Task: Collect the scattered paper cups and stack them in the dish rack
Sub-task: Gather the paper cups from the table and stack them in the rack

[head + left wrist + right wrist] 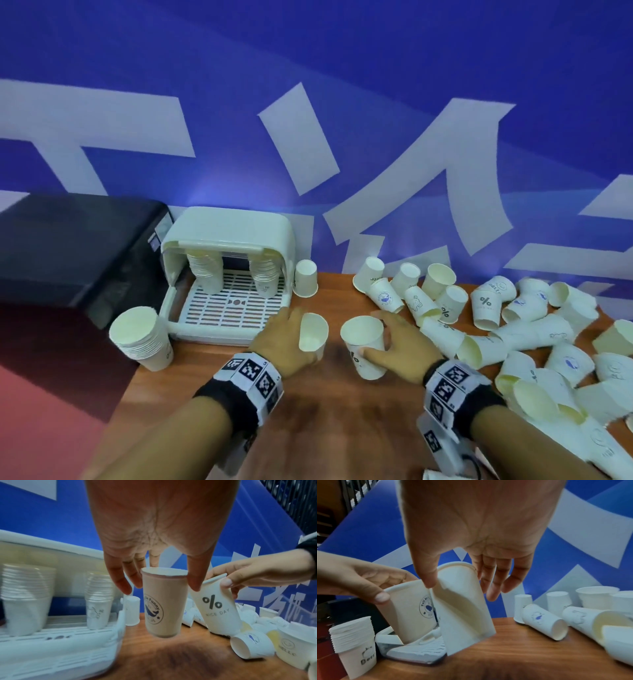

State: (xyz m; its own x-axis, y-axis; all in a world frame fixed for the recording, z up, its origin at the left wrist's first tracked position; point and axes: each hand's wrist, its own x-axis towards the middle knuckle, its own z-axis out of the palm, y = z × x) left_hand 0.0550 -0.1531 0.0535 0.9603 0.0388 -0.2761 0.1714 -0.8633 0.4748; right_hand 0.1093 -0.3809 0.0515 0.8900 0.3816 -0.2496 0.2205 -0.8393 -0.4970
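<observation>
1. Our left hand (pixel 286 337) has a whale-logo cup (pixel 162 601) pinched at the rim between thumb and fingers. It hangs upright, off the table (pixel 329 421), just in front of the dish rack's right corner.
2. Our right hand (pixel 399 346) grips a "% NICE DAY" cup (pixel 364 346) the same way, thumb on one side of the rim and fingers on the other. That one is tilted, its mouth leaning toward the left hand's cup. The two cups sit close together, and from the left wrist view we can't tell if they actually touch.
3. The dish rack (pixel 226 308) is a white slatted tray with a lid flipped up over the back. Two stacks of cups stand inside it, a left stack (pixel 205 270) and a right stack (pixel 263 275).
4. Another tall stack (pixel 145 337) stands on the table just outside the rack's front left corner, and a single upside-down cup (pixel 306 282) stands just beside its right wall.
5. The scattered pile (pixel 513 329) covers the right side of the table, mostly cups lying on their sides, a few nested into each other.
6. A black box (pixel 75 250) sits to the left of the rack, and a blue-and-white banner (pixel 342 102) fills the wall behind.
</observation>
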